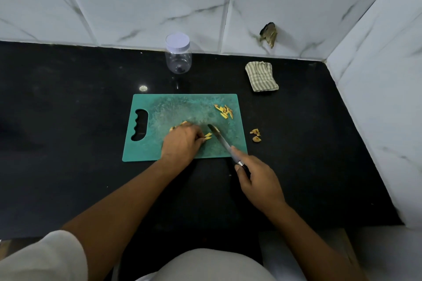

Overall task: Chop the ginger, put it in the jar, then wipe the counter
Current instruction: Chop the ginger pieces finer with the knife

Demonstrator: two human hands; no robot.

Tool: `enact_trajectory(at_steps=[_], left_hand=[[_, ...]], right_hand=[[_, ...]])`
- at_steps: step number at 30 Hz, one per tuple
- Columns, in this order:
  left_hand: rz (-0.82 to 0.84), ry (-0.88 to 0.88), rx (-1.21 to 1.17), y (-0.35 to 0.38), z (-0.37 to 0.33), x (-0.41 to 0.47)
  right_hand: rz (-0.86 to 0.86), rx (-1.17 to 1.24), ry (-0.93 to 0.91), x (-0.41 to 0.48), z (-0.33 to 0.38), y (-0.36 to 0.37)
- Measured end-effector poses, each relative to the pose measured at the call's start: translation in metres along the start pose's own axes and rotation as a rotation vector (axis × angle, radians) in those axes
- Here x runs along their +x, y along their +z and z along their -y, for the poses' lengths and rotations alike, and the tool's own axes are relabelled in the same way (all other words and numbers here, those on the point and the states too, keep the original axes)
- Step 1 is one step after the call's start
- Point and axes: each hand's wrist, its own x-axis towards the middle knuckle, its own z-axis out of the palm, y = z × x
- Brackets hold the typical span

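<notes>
A teal cutting board [159,107] lies on the black counter [68,121]. My left hand [181,142] rests on the board with fingers curled, pinching ginger strips [207,136] near the middle. My right hand [258,182] grips a knife [220,138] by its handle; the blade angles onto the board just right of those strips. A small pile of cut ginger [225,111] sits at the board's far right corner. Ginger scraps [256,135] lie on the counter off the board's right edge. A clear plastic jar [178,53] with its white lid on stands by the wall.
A folded striped cloth [261,76] lies on the counter at the back right. White marble-look tiled walls [376,75] close the back and the right side. A broken hole [269,34] shows in the back wall.
</notes>
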Motion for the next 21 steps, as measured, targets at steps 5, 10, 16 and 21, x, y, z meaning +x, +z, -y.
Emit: enact_trajectory(at_steps=[5, 10, 16, 21], left_hand=[[-0.006, -0.023, 0.029, -0.002, -0.008, 0.015], [-0.052, -0.053, -0.014, 0.001, -0.001, 0.006], [-0.101, -0.118, -0.018, 0.004, 0.006, -0.011], [-0.099, -0.12, 0.015, 0.003, 0.004, -0.009]], right_hand=[[-0.01, -0.007, 0.017, -0.002, -0.004, 0.001], [0.019, -0.054, 0.01, -0.006, -0.012, -0.005], [0.117, -0.25, -0.088, 0.007, -0.003, -0.004], [0.111, -0.31, -0.12, 0.023, -0.004, -0.006]])
